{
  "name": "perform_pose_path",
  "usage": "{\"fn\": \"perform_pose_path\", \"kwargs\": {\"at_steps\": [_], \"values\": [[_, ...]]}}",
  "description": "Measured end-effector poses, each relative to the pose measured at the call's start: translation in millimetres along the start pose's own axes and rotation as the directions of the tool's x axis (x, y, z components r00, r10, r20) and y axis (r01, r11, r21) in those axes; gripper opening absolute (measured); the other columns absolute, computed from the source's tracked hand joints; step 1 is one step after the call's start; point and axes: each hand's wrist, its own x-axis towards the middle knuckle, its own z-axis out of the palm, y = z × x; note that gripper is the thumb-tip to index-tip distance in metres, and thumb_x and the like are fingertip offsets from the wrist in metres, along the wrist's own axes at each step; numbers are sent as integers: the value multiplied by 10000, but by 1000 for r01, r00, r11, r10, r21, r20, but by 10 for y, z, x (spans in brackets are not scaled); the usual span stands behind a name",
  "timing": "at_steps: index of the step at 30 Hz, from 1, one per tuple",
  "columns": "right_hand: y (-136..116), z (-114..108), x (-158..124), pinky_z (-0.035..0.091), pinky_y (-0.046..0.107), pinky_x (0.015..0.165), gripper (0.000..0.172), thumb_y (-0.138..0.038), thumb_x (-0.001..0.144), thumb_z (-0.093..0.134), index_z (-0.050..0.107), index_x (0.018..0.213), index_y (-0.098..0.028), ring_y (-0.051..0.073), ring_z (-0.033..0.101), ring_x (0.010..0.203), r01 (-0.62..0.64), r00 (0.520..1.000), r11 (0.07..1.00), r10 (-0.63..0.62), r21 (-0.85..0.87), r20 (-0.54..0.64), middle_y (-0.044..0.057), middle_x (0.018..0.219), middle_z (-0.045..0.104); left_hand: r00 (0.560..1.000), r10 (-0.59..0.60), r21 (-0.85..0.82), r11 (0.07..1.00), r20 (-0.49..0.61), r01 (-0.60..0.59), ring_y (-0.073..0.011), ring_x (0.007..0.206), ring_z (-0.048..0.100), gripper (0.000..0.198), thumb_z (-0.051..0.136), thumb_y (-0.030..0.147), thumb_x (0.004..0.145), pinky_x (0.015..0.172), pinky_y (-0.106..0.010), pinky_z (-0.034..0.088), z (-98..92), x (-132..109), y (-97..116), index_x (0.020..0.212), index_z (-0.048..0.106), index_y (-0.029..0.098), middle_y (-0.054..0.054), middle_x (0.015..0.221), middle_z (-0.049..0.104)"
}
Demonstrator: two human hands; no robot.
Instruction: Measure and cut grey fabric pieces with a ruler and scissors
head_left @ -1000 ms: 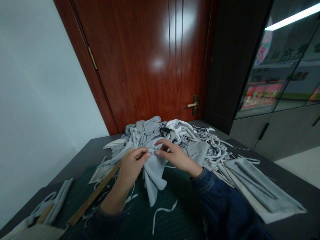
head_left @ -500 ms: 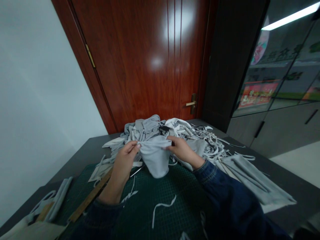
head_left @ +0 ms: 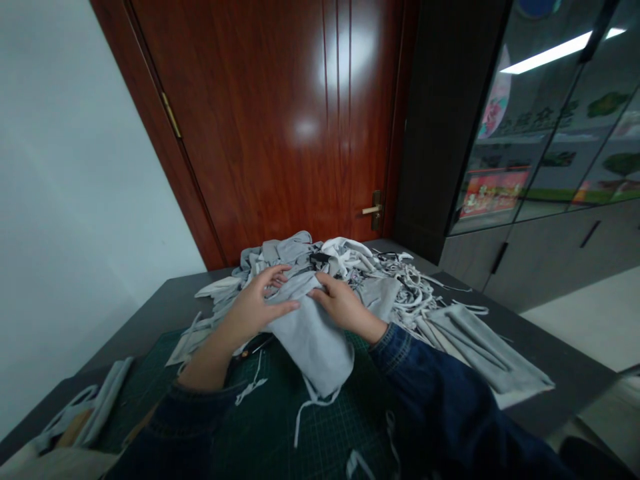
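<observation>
Left hand [head_left: 257, 312]: open, palm down, fingers spread; lies on the upper left of the gray cloth, with no visible pinch.

Right hand [head_left: 343, 303]: half open, fingers bent, fingertips on the cloth's upper right; whether it pinches the fabric cannot be told.

Gray cloth [head_left: 313, 350]: soft, crumpled piece between the hands, over the edge of the cutting mat; its lower end narrows.

Strap [head_left: 306, 408]: thin pale band hanging from the cloth's lower end onto the mat.

Cutting mat [head_left: 320, 443]: dark green, gridded; lies on the counter, with loose pale strips on it.

Pile [head_left: 295, 257]: heaped gray and white fabric and strips, just beyond the hands.

Folded strips [head_left: 480, 350]: gray fabric bands lying flat to the right of the pile.

Counter [head_left: 173, 300]: dark top bearing the mat and fabric.

Door [head_left: 260, 120]: glossy reddish wood, behind the counter.
</observation>
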Motion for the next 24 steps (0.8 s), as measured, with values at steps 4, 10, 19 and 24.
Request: {"fn": "perform_pose_path", "kwargs": {"at_steps": [4,10,19,24], "values": [[-98,-2,-8,412,294,720,115,-235,920,575,500,834,-250,183,535,738,20,1000,1000,-21,24,15,-26,752,544,976,148,281,941,163,-189,-317,1082,686,404,787,455,739,945,-400,482,41,35,84,1101,744,281,-63,1129,768],[152,-51,-285,481,288,716,400,-472,760,824,580,969,-232,177,609,766,-222,962,861,116,458,248,-25,845,646,979,203,405,896,-8,-182,-259,741,651,276,553,498,888,718,-322,445,53,109,134,786,680,276,-32,753,702],[557,-456,-709,471,419,1031,421,-446,793,788,742,1119,-184,244,669,1093,-380,908,829,249,410,338,92,1176,738,975,219,548,819,-30,-167,-281,793,681,404,387,562,934,720,-315,455,-33,333,145,880,659,269,-41,795,717],[392,-551,-691,275,423,1239,1005,-366,645,936,471,1533,-288,262,399,1498,-231,973,811,190,537,132,84,1636,437,910,223,494,781,350,-382,-282,844,712,424,351,543,960,748,-327,460,463,333,600,958,660,252,-54,866,752]]}}
